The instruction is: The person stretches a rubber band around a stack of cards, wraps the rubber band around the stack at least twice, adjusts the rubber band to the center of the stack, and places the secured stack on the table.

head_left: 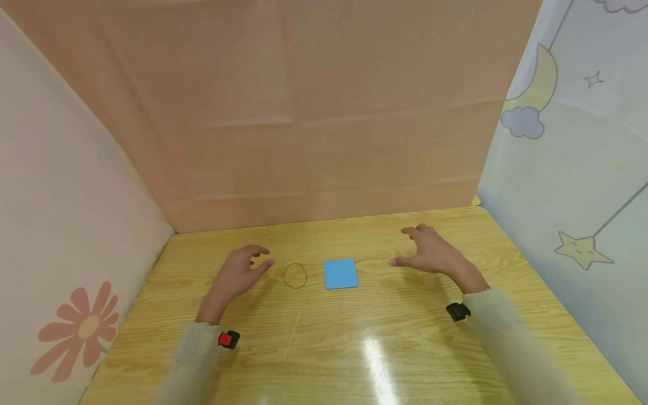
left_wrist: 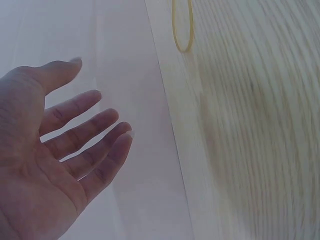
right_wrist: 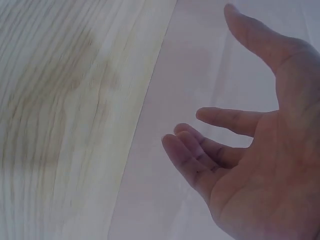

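A thin yellow rubber band (head_left: 295, 275) lies in a loose ring on the wooden table, and its looped end (left_wrist: 184, 47) shows at the top of the left wrist view. To its right is a flat blue square with rounded corners (head_left: 341, 274). My left hand (head_left: 244, 270) hovers left of the band, thumb and fingers apart and holding nothing. On the other side, right of the blue square, my right hand (head_left: 427, 252) is held above the table with its thumb spread from loosely bent fingers. Nothing is in that palm (right_wrist: 270, 175).
The wood-grain table (head_left: 324, 349) meets a pinkish-brown sheet (head_left: 304, 124) at the back. A wall with a flower print (head_left: 88, 326) rises at left, one with a moon and stars (head_left: 582, 250) at right. Dark straps sit at both cuffs.
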A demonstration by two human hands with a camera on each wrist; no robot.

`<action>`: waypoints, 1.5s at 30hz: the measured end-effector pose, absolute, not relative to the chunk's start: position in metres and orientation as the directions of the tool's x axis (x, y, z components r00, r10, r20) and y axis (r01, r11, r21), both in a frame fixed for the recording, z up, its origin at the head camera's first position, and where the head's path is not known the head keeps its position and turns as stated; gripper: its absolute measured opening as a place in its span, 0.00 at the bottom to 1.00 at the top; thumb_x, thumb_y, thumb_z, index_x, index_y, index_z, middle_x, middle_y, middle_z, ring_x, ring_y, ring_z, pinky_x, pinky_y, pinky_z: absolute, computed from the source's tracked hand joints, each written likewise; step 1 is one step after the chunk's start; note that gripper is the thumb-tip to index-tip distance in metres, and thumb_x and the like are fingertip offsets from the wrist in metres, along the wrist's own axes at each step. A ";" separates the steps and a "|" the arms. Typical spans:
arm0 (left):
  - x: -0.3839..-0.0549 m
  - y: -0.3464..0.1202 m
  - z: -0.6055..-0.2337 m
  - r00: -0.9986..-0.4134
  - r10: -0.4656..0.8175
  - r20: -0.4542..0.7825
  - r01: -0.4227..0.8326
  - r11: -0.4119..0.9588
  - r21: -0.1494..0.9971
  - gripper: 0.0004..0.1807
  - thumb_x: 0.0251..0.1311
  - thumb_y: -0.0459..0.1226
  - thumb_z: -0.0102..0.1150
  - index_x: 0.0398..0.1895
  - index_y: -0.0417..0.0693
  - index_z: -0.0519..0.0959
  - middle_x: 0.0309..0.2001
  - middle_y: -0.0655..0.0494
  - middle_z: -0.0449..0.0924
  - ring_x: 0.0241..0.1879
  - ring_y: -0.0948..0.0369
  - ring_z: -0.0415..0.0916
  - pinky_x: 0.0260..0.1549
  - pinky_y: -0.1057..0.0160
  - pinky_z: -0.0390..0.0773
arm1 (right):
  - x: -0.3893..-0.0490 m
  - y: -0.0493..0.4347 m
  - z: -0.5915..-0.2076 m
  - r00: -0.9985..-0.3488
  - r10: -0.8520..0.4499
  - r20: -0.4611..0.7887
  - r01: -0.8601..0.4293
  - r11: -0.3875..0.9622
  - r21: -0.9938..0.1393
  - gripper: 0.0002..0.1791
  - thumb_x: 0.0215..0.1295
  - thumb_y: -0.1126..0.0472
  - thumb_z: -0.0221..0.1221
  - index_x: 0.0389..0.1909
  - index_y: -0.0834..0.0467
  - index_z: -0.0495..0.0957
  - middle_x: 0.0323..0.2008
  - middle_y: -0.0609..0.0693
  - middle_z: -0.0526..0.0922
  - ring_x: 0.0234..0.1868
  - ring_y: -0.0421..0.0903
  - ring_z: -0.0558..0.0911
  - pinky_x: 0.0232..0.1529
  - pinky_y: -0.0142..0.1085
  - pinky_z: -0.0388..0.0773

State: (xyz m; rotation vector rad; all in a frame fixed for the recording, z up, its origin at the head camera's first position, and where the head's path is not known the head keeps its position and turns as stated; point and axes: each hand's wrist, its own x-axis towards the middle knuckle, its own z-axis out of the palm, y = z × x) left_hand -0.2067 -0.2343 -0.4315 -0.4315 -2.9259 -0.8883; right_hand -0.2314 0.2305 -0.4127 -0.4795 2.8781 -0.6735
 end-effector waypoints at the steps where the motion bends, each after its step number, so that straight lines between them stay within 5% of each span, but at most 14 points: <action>1: -0.207 -0.233 -0.432 -0.959 0.251 0.129 0.280 0.797 0.536 0.23 0.74 0.47 0.63 0.62 0.41 0.82 0.61 0.40 0.84 0.59 0.41 0.82 0.56 0.41 0.85 | -0.232 0.229 -0.414 -0.937 -0.342 -0.071 -0.273 0.844 -0.461 0.55 0.63 0.32 0.68 0.76 0.68 0.64 0.68 0.73 0.70 0.66 0.70 0.74 0.60 0.65 0.77; 14: -0.210 -0.218 -0.440 -0.968 0.243 0.062 0.238 0.811 0.535 0.19 0.73 0.44 0.65 0.58 0.41 0.84 0.40 0.52 0.88 0.38 0.59 0.80 0.37 0.58 0.82 | -0.230 0.205 -0.425 -0.920 -0.374 -0.115 -0.269 0.819 -0.507 0.49 0.66 0.36 0.68 0.74 0.67 0.69 0.70 0.68 0.75 0.70 0.69 0.75 0.67 0.64 0.75; 23: -0.209 -0.215 -0.450 -0.966 0.252 0.058 0.241 0.797 0.554 0.19 0.72 0.44 0.66 0.58 0.41 0.84 0.38 0.54 0.87 0.35 0.62 0.79 0.37 0.59 0.82 | -0.226 0.192 -0.436 -0.909 -0.392 -0.144 -0.260 0.801 -0.539 0.50 0.65 0.35 0.69 0.75 0.65 0.68 0.71 0.66 0.76 0.70 0.67 0.76 0.66 0.63 0.77; 34: -0.212 -0.205 -0.450 -0.963 0.267 0.038 0.242 0.795 0.557 0.22 0.72 0.43 0.65 0.62 0.39 0.82 0.50 0.45 0.88 0.49 0.51 0.85 0.49 0.48 0.87 | -0.221 0.179 -0.441 -0.893 -0.426 -0.142 -0.284 0.780 -0.558 0.51 0.65 0.38 0.70 0.78 0.64 0.63 0.72 0.65 0.75 0.71 0.66 0.76 0.68 0.62 0.76; 39: -0.212 -0.200 -0.448 -0.959 0.282 0.001 0.233 0.788 0.570 0.25 0.73 0.41 0.65 0.67 0.35 0.78 0.64 0.38 0.82 0.63 0.41 0.80 0.61 0.40 0.82 | -0.220 0.169 -0.445 -0.881 -0.453 -0.136 -0.298 0.755 -0.584 0.52 0.64 0.41 0.72 0.79 0.66 0.62 0.74 0.65 0.72 0.74 0.66 0.73 0.72 0.62 0.72; 45: -0.214 -0.196 -0.454 -0.960 0.279 -0.028 0.222 0.815 0.535 0.25 0.73 0.42 0.64 0.67 0.36 0.78 0.68 0.38 0.79 0.69 0.40 0.76 0.68 0.39 0.77 | -0.220 0.155 -0.448 -0.861 -0.492 -0.132 -0.345 0.754 -0.560 0.52 0.65 0.41 0.71 0.78 0.67 0.62 0.75 0.65 0.71 0.75 0.65 0.71 0.74 0.61 0.70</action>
